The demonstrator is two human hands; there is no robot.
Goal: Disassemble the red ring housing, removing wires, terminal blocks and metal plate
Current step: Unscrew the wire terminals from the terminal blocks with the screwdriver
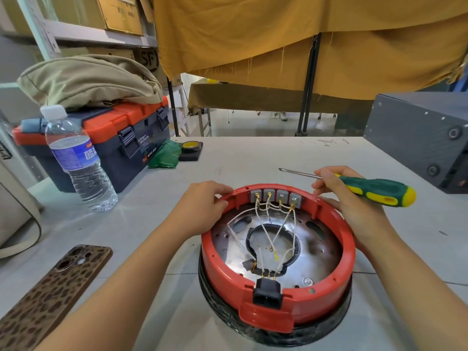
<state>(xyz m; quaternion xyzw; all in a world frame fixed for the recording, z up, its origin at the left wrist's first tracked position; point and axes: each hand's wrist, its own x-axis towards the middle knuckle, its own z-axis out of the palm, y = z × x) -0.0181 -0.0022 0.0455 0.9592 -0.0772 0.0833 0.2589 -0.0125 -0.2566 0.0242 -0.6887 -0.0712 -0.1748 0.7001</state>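
Note:
The red ring housing (342, 282) sits on a black base in front of me on the white table. Inside lies a shiny metal plate (319, 252) with white wires (276, 231) running from a row of grey terminal blocks (276, 197) at the far rim to a black socket (268, 293) at the near rim. My left hand (202, 206) grips the far-left rim of the housing. My right hand (347, 201) holds a green-and-yellow screwdriver (374, 190), its blade pointing left above the table, while resting against the right rim.
A water bottle (78, 160) and an orange-and-dark toolbox (121, 138) with a beige cloth on it stand at the left. A phone in a leopard case (58, 282) lies near left. Green bag and tape roll (191, 146) sit behind. A grey metal box (425, 138) stands at right.

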